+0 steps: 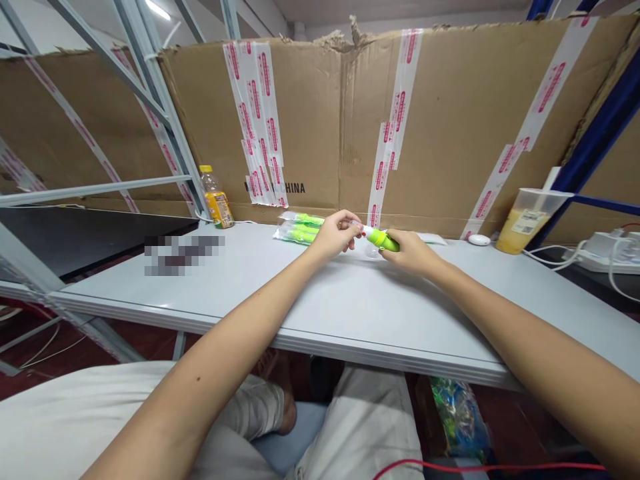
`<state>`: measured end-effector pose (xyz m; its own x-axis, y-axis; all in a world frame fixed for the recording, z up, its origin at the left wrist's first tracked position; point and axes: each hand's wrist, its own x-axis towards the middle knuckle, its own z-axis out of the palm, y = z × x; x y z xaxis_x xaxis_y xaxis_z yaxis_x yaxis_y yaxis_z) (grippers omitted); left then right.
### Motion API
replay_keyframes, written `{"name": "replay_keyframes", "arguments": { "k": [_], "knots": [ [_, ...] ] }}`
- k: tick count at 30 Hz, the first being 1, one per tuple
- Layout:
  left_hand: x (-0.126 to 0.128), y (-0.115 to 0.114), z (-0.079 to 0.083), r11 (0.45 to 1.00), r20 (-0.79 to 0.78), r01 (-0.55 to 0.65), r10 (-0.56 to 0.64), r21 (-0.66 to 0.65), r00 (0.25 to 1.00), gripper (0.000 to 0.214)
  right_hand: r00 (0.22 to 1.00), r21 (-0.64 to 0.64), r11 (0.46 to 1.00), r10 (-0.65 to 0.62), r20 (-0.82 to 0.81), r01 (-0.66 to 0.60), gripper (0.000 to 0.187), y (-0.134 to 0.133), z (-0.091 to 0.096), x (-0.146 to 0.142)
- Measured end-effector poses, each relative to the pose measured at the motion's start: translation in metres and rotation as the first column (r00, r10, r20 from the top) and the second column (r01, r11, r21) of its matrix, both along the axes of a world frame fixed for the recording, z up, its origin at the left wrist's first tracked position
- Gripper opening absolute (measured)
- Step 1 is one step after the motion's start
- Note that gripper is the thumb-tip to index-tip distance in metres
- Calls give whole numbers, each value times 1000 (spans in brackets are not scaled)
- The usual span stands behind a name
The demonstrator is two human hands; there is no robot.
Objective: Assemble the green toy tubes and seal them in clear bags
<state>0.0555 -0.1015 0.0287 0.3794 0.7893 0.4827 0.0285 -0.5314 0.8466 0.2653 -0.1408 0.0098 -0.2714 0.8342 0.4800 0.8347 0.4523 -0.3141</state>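
Note:
Both my hands meet over the far middle of the white table (310, 300). My right hand (413, 252) is closed around a small green and white tube-like item (383, 238). My left hand (337, 235) pinches the white end of the same item with its fingertips. Just behind my left hand lie clear packets with green items inside (299, 229), flat on the table.
A yellow-capped drink bottle (217, 198) stands at the back left. A plastic cup of orange drink (527, 220), a small white object (479, 239) and a power strip with cables (607, 248) sit at the right. Taped cardboard (450, 120) walls the back. A bag of green items (457, 417) lies under the table.

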Motion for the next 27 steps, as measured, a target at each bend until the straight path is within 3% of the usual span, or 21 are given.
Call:
{"name": "replay_keyframes", "arguments": {
  "k": [12, 20, 23, 27],
  "knots": [
    [2, -2, -4, 992, -135, 51, -36, 115, 990, 16, 1000, -9, 1000, -17, 0, 17, 14, 1, -3, 0],
    [4, -5, -6, 996, -136, 35, -24, 78, 990, 25, 994, -53, 998, 29, -106, -35, 49, -8, 1, -4],
    [6, -5, -9, 995, -150, 51, -37, 91, 988, 25, 991, -28, 997, 67, -114, -71, 48, -11, 3, -6],
    [10, -2, -12, 985, -159, -39, 67, 171, 985, 34, 989, -7, 999, 42, -139, -43, 40, -13, 6, -7]
  ]
}}
